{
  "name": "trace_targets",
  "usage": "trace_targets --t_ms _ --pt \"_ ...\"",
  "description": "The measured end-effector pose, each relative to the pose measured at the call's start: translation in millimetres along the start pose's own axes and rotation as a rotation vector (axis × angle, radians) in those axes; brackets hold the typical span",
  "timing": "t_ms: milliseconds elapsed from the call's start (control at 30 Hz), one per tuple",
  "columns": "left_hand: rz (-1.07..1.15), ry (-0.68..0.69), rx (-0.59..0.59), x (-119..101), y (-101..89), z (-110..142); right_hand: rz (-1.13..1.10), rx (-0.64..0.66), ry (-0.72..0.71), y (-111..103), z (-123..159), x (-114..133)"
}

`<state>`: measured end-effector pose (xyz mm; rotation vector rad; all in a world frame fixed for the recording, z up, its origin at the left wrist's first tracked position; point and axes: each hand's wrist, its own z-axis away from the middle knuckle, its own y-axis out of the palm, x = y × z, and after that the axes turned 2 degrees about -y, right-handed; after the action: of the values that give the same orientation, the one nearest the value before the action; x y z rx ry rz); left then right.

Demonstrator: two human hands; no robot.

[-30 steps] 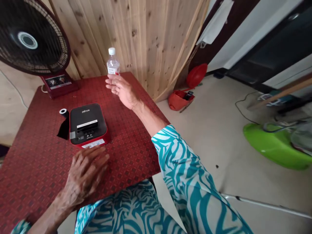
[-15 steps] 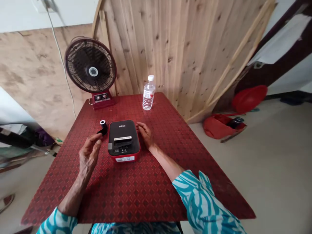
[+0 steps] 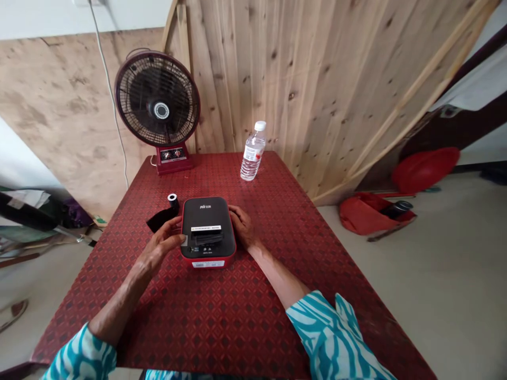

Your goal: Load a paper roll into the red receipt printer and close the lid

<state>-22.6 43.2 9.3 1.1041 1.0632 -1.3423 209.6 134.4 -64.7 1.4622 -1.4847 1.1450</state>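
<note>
Printer (image 3: 206, 214), beyond table (image 3: 257, 322) near edge: seemingly steadying; left hand (image 3: 159, 246) grip apart, right hand (image 3: 245, 229) grip unclear; next, likely needs even pressure.

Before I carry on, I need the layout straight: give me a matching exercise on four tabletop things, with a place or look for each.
1. fan
2. bottle
3. device
4. roll

A. black top, red sides
B. clear, with a white cap
C. dark, with a white ring at its end
D. back left of the table

Pairs: 1-D, 2-B, 3-A, 4-C.
</note>
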Motion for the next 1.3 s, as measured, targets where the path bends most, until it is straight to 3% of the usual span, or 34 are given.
trace_targets --t_ms 100,300,933,1033,1133,1233,1300 --pt "0.031 -0.008 0.080 -2.0 -1.5 -1.5 -0.012 -0.006 0.003 0.5 0.3 -0.4" --pt "0.025 0.009 0.132 0.4 -4.7 -2.3 -0.003 -0.010 -0.008 0.8 0.7 -2.0" --pt "0.015 0.082 0.088 8.3 0.9 0.6 -0.003 -0.006 -0.024 1.6 3.6 0.2" --pt "-0.132 0.164 0.005 3.9 -4.5 -0.4 0.004 -0.013 -0.039 2.1 2.8 -2.0" --pt "-0.419 0.369 -0.089 -15.3 -2.8 -4.2 0.016 -0.003 -0.044 1.7 2.1 -3.7" --pt "-0.792 0.527 0.063 -41.4 12.0 -16.5 0.017 -0.001 -0.058 1.4 1.2 -6.8" --pt "-1.091 0.501 0.234 -54.9 26.2 -30.5 0.017 -0.001 -0.066 1.7 0.3 -9.9"
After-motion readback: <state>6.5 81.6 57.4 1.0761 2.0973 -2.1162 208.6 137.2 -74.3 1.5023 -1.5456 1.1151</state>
